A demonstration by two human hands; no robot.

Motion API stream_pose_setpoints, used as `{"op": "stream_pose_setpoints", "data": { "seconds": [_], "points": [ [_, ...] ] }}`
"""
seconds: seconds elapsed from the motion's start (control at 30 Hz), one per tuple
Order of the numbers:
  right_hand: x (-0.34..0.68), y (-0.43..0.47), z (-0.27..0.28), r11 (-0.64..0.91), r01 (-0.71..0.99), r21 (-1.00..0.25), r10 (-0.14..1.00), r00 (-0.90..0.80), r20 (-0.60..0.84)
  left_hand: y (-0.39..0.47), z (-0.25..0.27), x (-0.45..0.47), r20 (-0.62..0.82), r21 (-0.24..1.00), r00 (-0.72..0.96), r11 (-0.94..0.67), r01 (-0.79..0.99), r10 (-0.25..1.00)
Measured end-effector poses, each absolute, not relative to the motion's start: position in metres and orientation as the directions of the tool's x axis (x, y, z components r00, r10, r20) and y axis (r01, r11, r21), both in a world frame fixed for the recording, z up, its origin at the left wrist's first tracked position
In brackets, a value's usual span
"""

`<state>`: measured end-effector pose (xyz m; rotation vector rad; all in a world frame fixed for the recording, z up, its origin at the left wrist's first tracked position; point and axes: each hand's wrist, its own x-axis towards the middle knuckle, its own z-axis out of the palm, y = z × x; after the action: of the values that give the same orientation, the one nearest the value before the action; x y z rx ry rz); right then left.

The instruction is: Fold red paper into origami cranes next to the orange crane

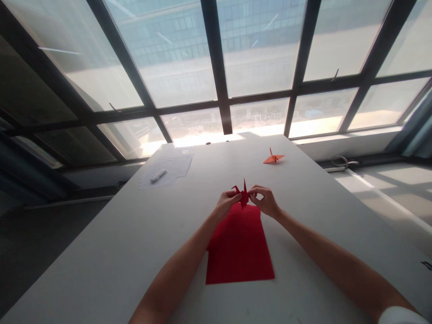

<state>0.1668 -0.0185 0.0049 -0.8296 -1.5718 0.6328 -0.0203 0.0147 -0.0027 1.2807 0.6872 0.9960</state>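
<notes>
Red paper crane (pixel 243 194), seemingly unmarked, between fingers (pixel 236 196)

Strong daylight floods in through the windows (pixel 216 54) ahead, blowing out to white glare at the far edge of the counter (pixel 101 252), while the room's left side stays dim and the frame's edges bend with wide-angle distortion.

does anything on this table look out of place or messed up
Nothing stands out. Both hands, left hand and right hand, pinch a red paper crane above a flat red sheet. An orange paper crane sits upright farther back, and a marker lies on white papers.
</notes>
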Motion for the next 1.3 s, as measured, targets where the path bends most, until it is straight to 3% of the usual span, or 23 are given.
{"op": "stream_pose_setpoints", "data": {
  "seconds": [0.27,0.47,0.7,0.9,1.3],
  "points": [
    [0.163,-0.015,-0.004,0.436,-0.091,-0.895,0.898,-0.022,0.44,0.014,-0.003,-0.016,0.204,0.973,0.334,-0.154,-0.171,0.92],
    [0.162,-0.009,-0.01,0.456,-0.08,-0.886,0.89,0.022,0.456,0.014,-0.006,-0.014,0.247,0.965,0.275,-0.209,-0.159,0.929],
    [0.162,-0.015,-0.004,0.528,0.048,-0.848,0.845,0.063,0.531,0.013,-0.006,-0.012,0.247,0.962,0.274,-0.2,-0.188,0.93],
    [0.161,-0.009,-0.011,0.484,-0.06,-0.873,0.875,0.035,0.483,0.011,-0.004,-0.01,0.254,0.958,0.257,-0.205,-0.202,0.932],
    [0.158,-0.007,-0.02,0.412,-0.082,-0.908,0.911,0.037,0.41,0.013,-0.011,-0.012,0.24,0.968,0.26,-0.21,-0.135,0.935]
  ]
}}
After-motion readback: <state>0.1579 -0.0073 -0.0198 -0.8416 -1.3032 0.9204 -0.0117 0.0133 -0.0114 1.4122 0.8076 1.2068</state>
